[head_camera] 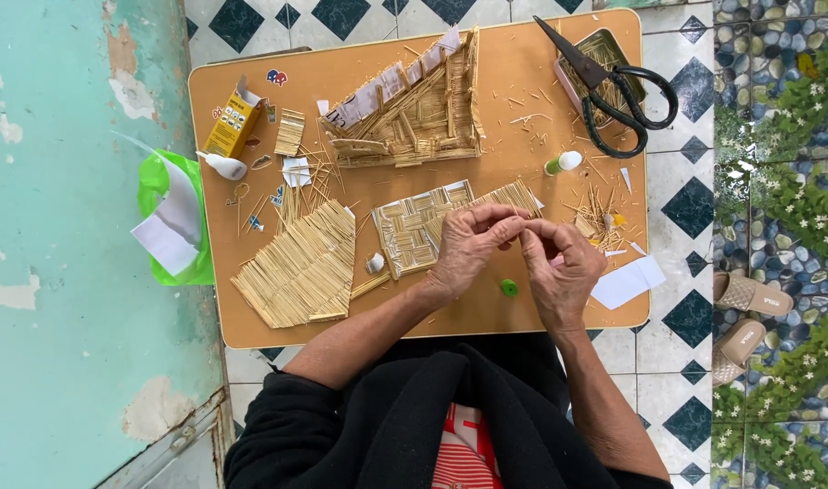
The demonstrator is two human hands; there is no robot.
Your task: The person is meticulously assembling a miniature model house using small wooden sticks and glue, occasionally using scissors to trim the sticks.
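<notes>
Left edge: green bag (156,195) with white paper hangs off the table (495,95), against a teal wall. On the table: yellow box (234,125), white glue bottle (225,166), fan-shaped straw panel (301,267), half-built stick house (414,104) further back. Woven straw mat (423,226) lies flat, long axis running left-right, just under and left of the fingers. Left hand (468,249) is nearer, over the mat's right end. Right hand (559,267) meets it, fingertips of both pinched together on something too small to tell. Green cap (509,288) sits between the wrists. Scissors (613,86) rest on a tin, far right. Tiled floor, sandals (749,312) beside pebble paving.
</notes>
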